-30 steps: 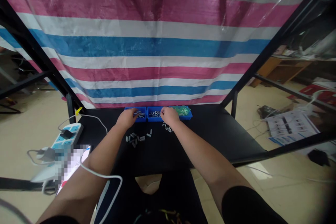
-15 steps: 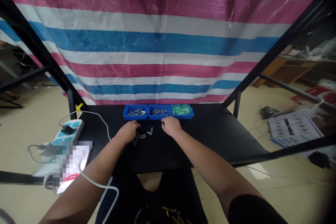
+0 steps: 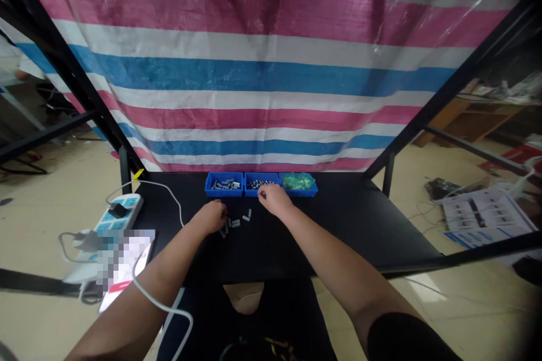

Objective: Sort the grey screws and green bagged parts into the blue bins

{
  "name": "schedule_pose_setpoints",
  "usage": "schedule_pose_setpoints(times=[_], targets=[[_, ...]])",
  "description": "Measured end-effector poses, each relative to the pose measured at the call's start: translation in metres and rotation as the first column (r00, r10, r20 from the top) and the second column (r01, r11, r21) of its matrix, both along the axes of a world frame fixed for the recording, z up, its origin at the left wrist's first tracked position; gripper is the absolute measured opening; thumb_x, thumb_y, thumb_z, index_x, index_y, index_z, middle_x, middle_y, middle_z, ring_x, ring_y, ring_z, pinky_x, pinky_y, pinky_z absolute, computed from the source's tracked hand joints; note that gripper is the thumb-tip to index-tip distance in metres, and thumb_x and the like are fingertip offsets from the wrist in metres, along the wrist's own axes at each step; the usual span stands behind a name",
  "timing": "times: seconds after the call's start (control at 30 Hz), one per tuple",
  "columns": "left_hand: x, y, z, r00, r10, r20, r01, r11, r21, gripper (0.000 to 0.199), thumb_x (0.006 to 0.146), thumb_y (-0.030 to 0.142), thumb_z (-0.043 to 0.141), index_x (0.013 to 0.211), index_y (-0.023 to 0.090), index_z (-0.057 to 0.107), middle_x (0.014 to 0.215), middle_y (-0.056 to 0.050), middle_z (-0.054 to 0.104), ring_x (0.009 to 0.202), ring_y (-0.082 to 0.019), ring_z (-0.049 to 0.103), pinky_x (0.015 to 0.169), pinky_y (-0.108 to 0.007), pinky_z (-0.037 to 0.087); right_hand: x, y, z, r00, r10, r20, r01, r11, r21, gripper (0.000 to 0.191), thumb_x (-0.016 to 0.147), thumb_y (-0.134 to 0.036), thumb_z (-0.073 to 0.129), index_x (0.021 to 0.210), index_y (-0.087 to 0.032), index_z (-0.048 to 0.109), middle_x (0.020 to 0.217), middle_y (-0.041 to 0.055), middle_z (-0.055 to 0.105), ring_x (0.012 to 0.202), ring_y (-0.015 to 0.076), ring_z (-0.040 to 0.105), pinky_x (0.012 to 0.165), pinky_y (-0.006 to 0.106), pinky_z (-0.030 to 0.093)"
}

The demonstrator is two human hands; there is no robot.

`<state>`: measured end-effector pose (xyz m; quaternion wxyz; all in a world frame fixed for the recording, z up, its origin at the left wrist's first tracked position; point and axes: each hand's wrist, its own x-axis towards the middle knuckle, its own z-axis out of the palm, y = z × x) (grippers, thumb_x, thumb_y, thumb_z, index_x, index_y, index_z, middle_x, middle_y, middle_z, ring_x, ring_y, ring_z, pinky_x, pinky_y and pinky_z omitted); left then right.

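1. Okay, what matters here: a small scatter of loose grey metal cylinders [image 3: 235, 224] lies on the tabletop just in front of the bins, right beside the left hand [image 3: 213, 218], which is easily the nearer one.
2. Left fingers [image 3: 222, 213] are curled down, partly closed, at the scatter's edge. Can't tell if they've got a piece.
3. Right hand [image 3: 274, 201] sits farther off, up and to the right of the scatter, thumb and fingertips [image 3: 261, 194] pinched together at the near rim of the middle blue bin [image 3: 266, 174]. Too small to tell if anything's in that pinch.
4. No shared long axis: one cylinder lies roughly crosswise, another points toward the person.
5. Surface is a black table [image 3: 359, 231], with a left blue bin [image 3: 224, 194] of grey parts and a right blue bin [image 3: 298, 196] holding a green bag [image 3: 298, 181].
6. Room-wise, there's a striped tarp [image 3: 254, 84] behind, a power strip [image 3: 119, 215] on the table's left, and papers [image 3: 486, 220] on the floor.
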<state>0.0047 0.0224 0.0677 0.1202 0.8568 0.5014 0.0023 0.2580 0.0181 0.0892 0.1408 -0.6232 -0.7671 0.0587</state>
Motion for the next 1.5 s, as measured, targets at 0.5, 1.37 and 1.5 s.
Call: schedule_pose_setpoints(times=[0.5,1.37,1.5], targets=[[0.017,0.022,0.027,0.986,0.136,0.098,-0.153,0.971,0.187,0.029,0.100,0.036,0.044,0.113,0.021,0.066,0.113,-0.011,0.072,0.105,-0.025,0.068,0.087,-0.033,0.051,0.023,-0.010,-0.009,0.986,-0.141,0.087,0.146,0.988,-0.051,0.016,0.090,-0.024,0.060,0.094,-0.026,0.075,0.097,0.0037,0.074,0.093,0.0199,0.067,0.080,0.027,0.048],[-0.035,-0.026,-0.009,0.963,0.269,0.005,-0.269,0.963,0.035,0.031,0.091,0.023,0.054,0.117,0.017,0.070,0.111,-0.014,0.068,0.098,-0.025,0.070,0.088,-0.034,0.053,0.009,0.011,0.001,0.975,-0.213,0.066,0.214,0.977,-0.008,0.020,0.089,-0.024,0.058,0.103,-0.024,0.072,0.096,0.0067,0.076,0.089,0.0227,0.069,0.076,0.029,0.048],[-0.033,-0.022,-0.008,0.953,0.302,0.024,-0.303,0.951,0.055,0.032,0.086,0.015,0.053,0.113,0.018,0.070,0.106,-0.013,0.073,0.098,-0.026,0.071,0.084,-0.033,0.053,0.015,-0.004,-0.003,0.962,-0.254,0.102,0.258,0.966,-0.029,0.026,0.089,-0.026,0.058,0.113,-0.025,0.069,0.093,0.0080,0.075,0.086,0.0244,0.069,0.073,0.030,0.047]])
